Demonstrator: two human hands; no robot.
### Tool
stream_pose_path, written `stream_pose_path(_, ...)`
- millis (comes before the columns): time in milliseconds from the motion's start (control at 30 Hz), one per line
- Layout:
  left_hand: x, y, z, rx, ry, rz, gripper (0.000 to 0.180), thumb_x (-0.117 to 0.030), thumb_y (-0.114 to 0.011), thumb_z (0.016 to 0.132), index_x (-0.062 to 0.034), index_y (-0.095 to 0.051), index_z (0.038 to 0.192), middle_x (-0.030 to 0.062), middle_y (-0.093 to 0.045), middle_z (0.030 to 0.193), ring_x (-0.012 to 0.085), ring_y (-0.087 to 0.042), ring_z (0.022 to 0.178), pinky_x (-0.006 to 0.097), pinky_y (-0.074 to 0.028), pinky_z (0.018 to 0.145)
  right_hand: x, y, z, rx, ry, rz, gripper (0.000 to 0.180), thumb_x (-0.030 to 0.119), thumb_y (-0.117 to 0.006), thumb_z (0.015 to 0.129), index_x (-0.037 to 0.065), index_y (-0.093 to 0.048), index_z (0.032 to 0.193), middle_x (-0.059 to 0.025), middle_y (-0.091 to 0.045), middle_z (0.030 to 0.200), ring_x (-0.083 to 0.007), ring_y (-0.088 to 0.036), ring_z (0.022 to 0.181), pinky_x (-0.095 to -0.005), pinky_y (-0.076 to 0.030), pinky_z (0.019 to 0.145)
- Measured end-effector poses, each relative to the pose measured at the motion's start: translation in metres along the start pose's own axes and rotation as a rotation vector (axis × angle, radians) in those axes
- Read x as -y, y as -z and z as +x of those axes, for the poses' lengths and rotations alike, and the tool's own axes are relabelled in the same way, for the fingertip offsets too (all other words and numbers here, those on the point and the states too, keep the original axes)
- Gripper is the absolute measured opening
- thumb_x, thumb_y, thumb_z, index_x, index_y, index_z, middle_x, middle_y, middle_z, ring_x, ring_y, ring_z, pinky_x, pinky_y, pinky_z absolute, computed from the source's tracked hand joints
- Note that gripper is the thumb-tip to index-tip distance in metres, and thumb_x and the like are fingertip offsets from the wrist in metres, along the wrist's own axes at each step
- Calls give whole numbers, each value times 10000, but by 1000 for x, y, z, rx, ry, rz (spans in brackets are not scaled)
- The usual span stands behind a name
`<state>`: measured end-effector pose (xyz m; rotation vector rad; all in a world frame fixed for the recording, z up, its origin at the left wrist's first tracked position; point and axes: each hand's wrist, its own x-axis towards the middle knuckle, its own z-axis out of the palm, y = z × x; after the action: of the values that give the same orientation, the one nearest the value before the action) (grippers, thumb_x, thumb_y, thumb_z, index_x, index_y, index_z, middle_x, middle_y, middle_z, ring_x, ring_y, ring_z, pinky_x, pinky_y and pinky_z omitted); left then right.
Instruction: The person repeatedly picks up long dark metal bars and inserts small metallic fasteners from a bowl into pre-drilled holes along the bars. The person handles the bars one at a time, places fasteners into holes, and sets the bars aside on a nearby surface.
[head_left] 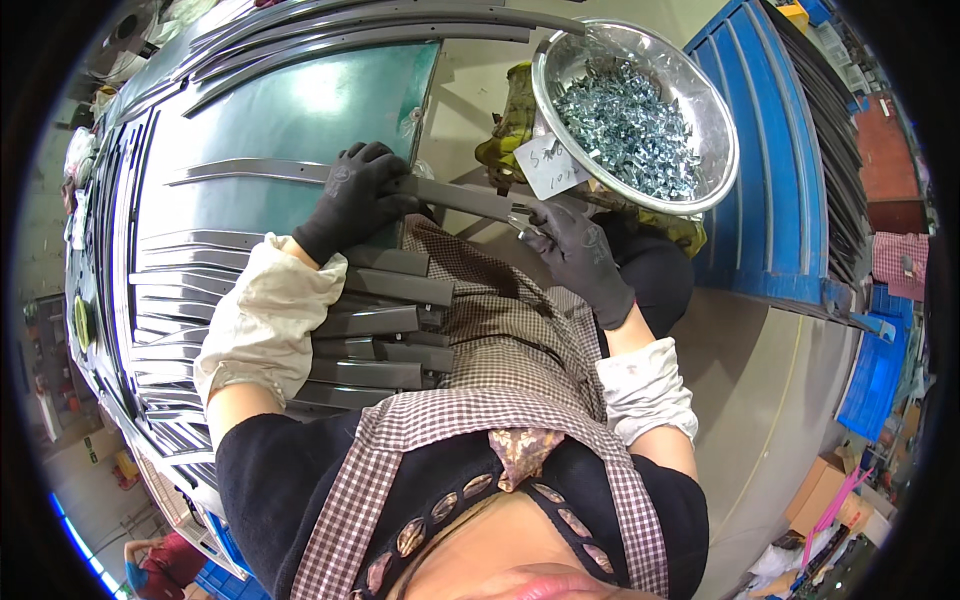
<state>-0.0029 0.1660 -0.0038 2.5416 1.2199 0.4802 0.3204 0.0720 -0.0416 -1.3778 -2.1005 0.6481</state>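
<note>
My left hand (352, 198), in a black glove, is closed round a long dark grey trim strip (455, 196) and holds it over the table's edge. The strip's far part lies across the green tabletop, and its near end points right. At that end my right hand (588, 258), also gloved, pinches a small shiny metal clip (519, 219) between thumb and fingers. The clip touches or nearly touches the strip; its exact seating is hidden by the fingers. Several similar strips (395, 290) lie side by side below my left forearm, their ends jutting past the table edge.
A round metal bowl (728, 135) full of loose metal clips (630, 125) stands ahead on the right, with a handwritten card (548, 168) at its side. More strips (370, 40) lie at the table's far side. Right of the bowl, a blue rack (765, 150) holds stacked dark strips.
</note>
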Motion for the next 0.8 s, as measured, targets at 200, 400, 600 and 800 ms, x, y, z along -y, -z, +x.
stream_pose_path(200, -2, -1, 0, 29, -8, -48, 439, -230, -840, 638, -55, -673, 1004, 110, -623, 946, 355, -583, 973, 449, -455, 917, -3, -14, 12, -121, 102, 199, 250, 135, -664, 899, 49, -626, 1131, -163, -652, 925, -343, -651, 814, -416, -510, 703)
stream_pose_path(400, 0, 0, 2, 5, -17, -75, 418, -194, -835, 626, -45, -667, 979, 111, -619, 910, 344, -596, 921, 434, -476, 863, -5, -12, 12, -43, -102, 136, 158, 108, -672, 880, 26, -623, 1006, -161, -641, 862, -345, -641, 806, -415, -496, 690)
stream_pose_path(600, 4, -2, 1, -8, -34, -92, 426, -205, -839, 620, -40, -667, 973, 114, -621, 903, 343, -596, 909, 435, -479, 849, -27, 3, -21, -38, 33, 49, 209, 251, -623, 934, 50, -639, 990, -153, -653, 895, -350, -641, 834, -429, -503, 730)
stream_pose_path(800, 4, -1, 1, 0, -27, -109, 422, -205, -839, 623, -46, -663, 972, 117, -622, 920, 346, -588, 937, 440, -473, 859, -19, -8, -11, 2, 61, -54, 194, 131, -660, 859, 59, -681, 1039, -147, -698, 981, -351, -660, 831, -402, -513, 730)
